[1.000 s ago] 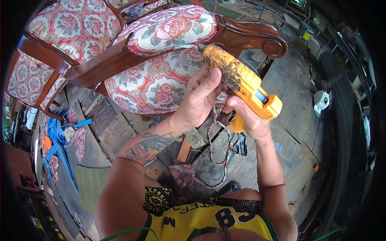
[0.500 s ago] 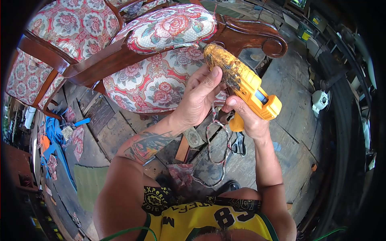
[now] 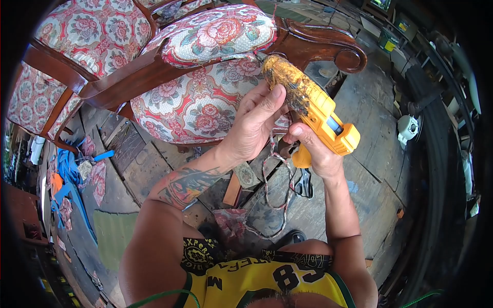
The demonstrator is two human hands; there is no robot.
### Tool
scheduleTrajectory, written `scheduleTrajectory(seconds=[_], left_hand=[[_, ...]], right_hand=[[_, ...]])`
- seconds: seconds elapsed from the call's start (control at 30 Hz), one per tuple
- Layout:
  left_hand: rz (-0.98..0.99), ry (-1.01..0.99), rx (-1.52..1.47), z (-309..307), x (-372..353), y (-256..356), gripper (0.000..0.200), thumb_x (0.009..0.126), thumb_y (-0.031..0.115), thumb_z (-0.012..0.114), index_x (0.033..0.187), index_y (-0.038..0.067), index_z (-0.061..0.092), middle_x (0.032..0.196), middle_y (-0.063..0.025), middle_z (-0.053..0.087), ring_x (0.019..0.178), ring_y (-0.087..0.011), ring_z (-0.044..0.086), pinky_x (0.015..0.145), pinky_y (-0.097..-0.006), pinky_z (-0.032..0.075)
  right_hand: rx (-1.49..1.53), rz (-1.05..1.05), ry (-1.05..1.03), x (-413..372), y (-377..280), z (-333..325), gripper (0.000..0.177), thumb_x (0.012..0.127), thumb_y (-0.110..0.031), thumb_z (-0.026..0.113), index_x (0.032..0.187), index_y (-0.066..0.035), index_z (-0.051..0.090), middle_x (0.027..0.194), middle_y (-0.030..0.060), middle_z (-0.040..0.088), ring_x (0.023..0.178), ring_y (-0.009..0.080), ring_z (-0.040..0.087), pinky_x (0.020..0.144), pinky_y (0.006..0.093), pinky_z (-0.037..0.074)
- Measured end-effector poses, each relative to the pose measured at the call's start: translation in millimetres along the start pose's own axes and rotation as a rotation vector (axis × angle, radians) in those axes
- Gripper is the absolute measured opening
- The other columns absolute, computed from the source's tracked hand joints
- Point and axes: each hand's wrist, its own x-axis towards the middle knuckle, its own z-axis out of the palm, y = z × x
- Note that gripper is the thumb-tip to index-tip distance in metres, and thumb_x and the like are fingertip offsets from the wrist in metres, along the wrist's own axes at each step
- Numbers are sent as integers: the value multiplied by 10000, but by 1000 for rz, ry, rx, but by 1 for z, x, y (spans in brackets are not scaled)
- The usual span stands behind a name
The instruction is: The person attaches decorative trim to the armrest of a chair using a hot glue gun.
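A yellow hot glue gun (image 3: 323,105), its front half crusted with dark, burnt-looking residue, slants across the middle of the view. My right hand (image 3: 322,153) is wrapped round its handle, the thumb on the near side of the body. My left hand (image 3: 251,120) steadies the front of the gun, thumb against the crusted part and the other fingers partly hidden behind it. The metal nozzle points at the lower edge of a rose-patterned armrest pad (image 3: 221,37), right at the seam with the wooden frame (image 3: 133,74). A braided cord (image 3: 265,177) hangs below the gun.
More flowered seats (image 3: 97,36) stand at the upper left. On the plank floor (image 3: 313,215) lie scissors (image 3: 304,184), a wood block (image 3: 232,190), fabric scraps (image 3: 231,222) and blue straps (image 3: 72,169). A white fan-like object (image 3: 408,128) sits at the right.
The glue gun has shifted very slightly right and down, its nozzle staying by the pad's lower edge. Both hands keep their hold.
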Motion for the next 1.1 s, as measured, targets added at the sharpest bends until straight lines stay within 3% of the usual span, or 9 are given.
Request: scheduleTrajectory(seconds=[0.1,0.17,0.37,0.4,0.47,1.0,1.07,1.1], left_hand=[[-2,-2,-4,3,1,0,454,1105,373,491,1402,30,496,1350,-98,615,1283,-221,586,1114,-409,455],[35,68,-28,10,2,0,374,1084,376,558,1308,76,563,1152,-19,660,1031,-100,645,787,-253,549],[15,45,-18,10,2,1,380,1084,385,555,1305,76,565,1153,-21,654,1014,-102,644,686,-267,555],[15,44,-19,8,2,1,380,1084,385,555,1305,76,565,1153,-21,654,1014,-102,644,686,-267,555],[-9,8,-7,5,1,2,448,1108,354,490,1423,35,483,1364,-89,607,1298,-200,574,1133,-397,442],[-14,15,28,13,3,4,453,1110,345,490,1426,20,487,1350,-84,611,1282,-185,575,1113,-374,450],[27,44,31,16,4,2,370,1084,385,559,1279,71,586,1075,-29,679,907,-89,634,604,-259,521],[27,43,31,17,4,3,370,1084,385,559,1279,71,586,1075,-29,679,907,-89,634,604,-259,521]], right_hand=[[-24,-19,0,0,1,0,245,928,-151,804,1109,-17,706,850,-5,681,732,85,619,645,258,501],[-24,-34,-1,0,1,0,255,927,-157,807,1116,-19,707,849,-8,681,732,82,618,648,255,500],[7,-35,12,0,0,1,276,929,-158,805,1147,-20,708,865,-5,689,749,87,627,665,254,505],[7,-35,12,0,0,1,276,929,-158,805,1147,-20,708,865,-5,689,749,87,627,665,254,505],[-9,-49,-17,0,2,-1,281,932,-158,801,1157,-19,706,884,-4,694,762,87,628,674,256,509],[-3,-25,5,-3,-1,-3,263,935,-161,797,1140,-19,710,889,7,709,775,90,643,693,256,523],[0,-18,5,-3,-1,-4,267,935,-160,797,1145,-19,713,902,9,712,785,91,645,703,255,526],[0,-18,5,-3,-1,-4,267,935,-160,797,1145,-19,713,902,9,712,785,91,645,703,255,526]])
